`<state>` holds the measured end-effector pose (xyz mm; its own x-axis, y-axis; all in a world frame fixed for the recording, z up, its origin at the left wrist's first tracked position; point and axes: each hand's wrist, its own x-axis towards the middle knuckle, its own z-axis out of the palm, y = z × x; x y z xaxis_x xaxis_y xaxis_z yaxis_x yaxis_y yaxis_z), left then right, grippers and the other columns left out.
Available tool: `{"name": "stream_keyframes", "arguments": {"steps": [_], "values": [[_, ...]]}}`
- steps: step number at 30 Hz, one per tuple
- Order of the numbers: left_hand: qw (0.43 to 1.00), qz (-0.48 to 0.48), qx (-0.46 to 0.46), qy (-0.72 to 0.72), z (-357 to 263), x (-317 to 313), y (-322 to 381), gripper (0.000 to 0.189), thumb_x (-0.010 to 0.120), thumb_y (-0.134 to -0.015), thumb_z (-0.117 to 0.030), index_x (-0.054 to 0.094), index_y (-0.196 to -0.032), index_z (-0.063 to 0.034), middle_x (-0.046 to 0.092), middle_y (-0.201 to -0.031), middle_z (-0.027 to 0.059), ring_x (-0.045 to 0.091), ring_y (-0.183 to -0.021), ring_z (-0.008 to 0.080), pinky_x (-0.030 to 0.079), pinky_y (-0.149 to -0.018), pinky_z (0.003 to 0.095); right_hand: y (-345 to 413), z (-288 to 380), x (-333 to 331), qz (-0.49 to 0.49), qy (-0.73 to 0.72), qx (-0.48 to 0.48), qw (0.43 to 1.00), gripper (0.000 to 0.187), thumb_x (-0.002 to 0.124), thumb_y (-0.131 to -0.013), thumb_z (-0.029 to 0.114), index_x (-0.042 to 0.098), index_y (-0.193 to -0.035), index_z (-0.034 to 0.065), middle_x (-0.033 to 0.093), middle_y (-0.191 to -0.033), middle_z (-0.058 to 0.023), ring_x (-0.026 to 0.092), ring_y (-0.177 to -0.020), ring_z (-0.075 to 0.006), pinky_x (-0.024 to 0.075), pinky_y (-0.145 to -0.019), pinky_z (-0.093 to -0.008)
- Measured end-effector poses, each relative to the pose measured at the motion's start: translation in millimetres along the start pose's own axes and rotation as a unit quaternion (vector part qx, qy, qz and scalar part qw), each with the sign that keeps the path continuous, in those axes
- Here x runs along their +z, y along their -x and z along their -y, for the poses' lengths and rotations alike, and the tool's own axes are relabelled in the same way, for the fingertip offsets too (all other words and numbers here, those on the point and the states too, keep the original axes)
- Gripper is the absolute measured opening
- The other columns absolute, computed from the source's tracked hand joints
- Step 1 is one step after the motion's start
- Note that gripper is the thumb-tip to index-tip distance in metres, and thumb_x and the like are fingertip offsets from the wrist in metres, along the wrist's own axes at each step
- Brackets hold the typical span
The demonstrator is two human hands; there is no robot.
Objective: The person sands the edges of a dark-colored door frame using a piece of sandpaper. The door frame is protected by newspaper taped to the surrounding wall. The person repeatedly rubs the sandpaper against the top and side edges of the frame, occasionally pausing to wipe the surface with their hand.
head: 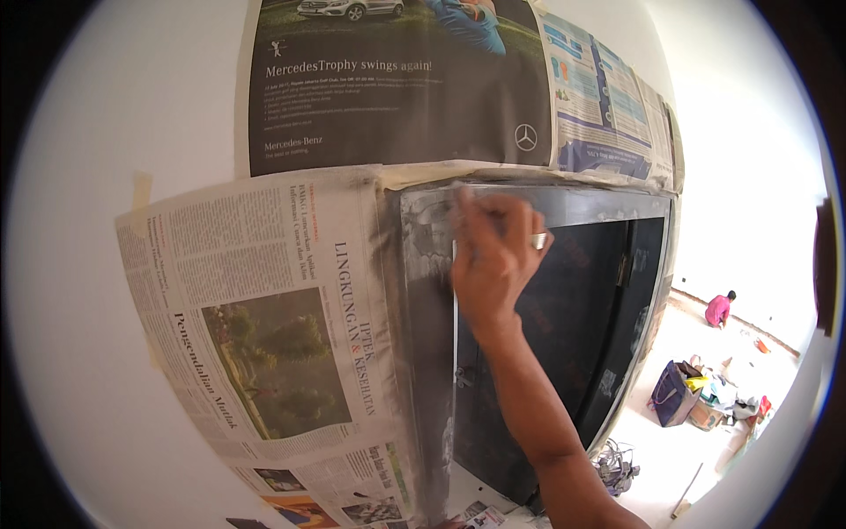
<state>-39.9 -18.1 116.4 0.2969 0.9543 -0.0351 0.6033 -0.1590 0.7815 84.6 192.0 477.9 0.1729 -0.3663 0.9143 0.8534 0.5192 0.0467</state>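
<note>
My right hand (499,248), with a ring on one finger, is raised at the upper left corner of a dark grey door frame (429,317). Its fingers are bent and its fingertips blurred against the frame; whether they hold anything is hidden. Pale, powdery smears cover the corner and the top member. Newspaper sheets (277,357), fixed with masking tape (141,192), cover the wall beside the frame. A dark printed sheet (396,125) covers the wall above it. A brownish sliver at the bottom edge may be part of my left hand, but this is unclear.
A dark door panel (562,330) stands inside the frame. At right, a person in a pink shirt (718,309) crouches by the far wall. A dark bag (675,393), a cardboard box (705,416), other items and tangled cables (616,466) lie on the pale floor.
</note>
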Motion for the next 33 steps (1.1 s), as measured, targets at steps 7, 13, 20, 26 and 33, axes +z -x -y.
{"name": "stream_keyframes", "arguments": {"steps": [7,13,20,26,33], "values": [[0.999,-0.025,0.012,0.040,8.7,10.9,-3.1,0.037,0.055,-0.101,-0.018,0.061,-0.137,-0.0154,0.060,-0.136,0.0225,0.060,-0.123,0.0391,0.049,-0.102,0.0438,-0.9,-7.0,-0.8,0.004,-0.025,-0.016,1.000,0.032,0.073,-0.080,0.005,0.077,-0.109,0.0164,0.062,-0.101,0.0042,0.056,-0.090,-0.0184,0.0350,-0.084,-0.0376],[1.000,-0.009,0.001,0.027,1.2,9.4,-6.7,0.037,0.052,-0.101,-0.015,0.060,-0.137,-0.0104,0.062,-0.133,0.0215,0.060,-0.123,0.0389,0.049,-0.101,0.0449,17.8,25.6,-16.6,0.060,-0.038,-0.046,0.996,0.032,0.077,-0.080,0.011,0.077,-0.111,0.0176,0.061,-0.103,0.0060,0.054,-0.096,-0.0168,0.0325,-0.086,-0.0376],[0.997,0.005,0.019,0.069,21.6,18.9,-4.6,0.039,0.050,-0.101,-0.013,0.058,-0.139,-0.0064,0.064,-0.132,0.0200,0.062,-0.125,0.0310,0.050,-0.100,0.0400,1.3,35.0,-6.7,0.044,-0.003,-0.055,0.998,0.031,0.079,-0.078,0.010,0.079,-0.109,0.0160,0.062,-0.100,0.0038,0.054,-0.091,-0.0173,0.0335,-0.087,-0.0380],[0.985,0.037,0.031,0.163,75.3,58.4,-19.2,0.043,0.049,-0.099,-0.001,0.053,-0.142,0.0013,0.065,-0.131,0.0186,0.061,-0.125,0.0228,0.048,-0.095,0.0278,9.4,28.9,-13.0,0.050,-0.030,-0.073,0.996,0.033,0.079,-0.075,0.008,0.079,-0.107,0.0144,0.063,-0.101,0.0007,0.055,-0.090,-0.0201,0.0351,-0.086,-0.0386],[0.984,0.019,0.052,0.169,79.4,71.2,-21.5,0.043,0.051,-0.099,-0.002,0.054,-0.142,-0.0002,0.067,-0.126,0.0169,0.062,-0.120,0.0197,0.047,-0.092,0.0273,-8.1,20.8,2.7,0.037,-0.069,-0.093,0.993,0.040,0.078,-0.068,0.004,0.079,-0.106,0.0153,0.063,-0.100,0.0010,0.056,-0.088,-0.0197,0.0408,-0.079,-0.0355]]}}
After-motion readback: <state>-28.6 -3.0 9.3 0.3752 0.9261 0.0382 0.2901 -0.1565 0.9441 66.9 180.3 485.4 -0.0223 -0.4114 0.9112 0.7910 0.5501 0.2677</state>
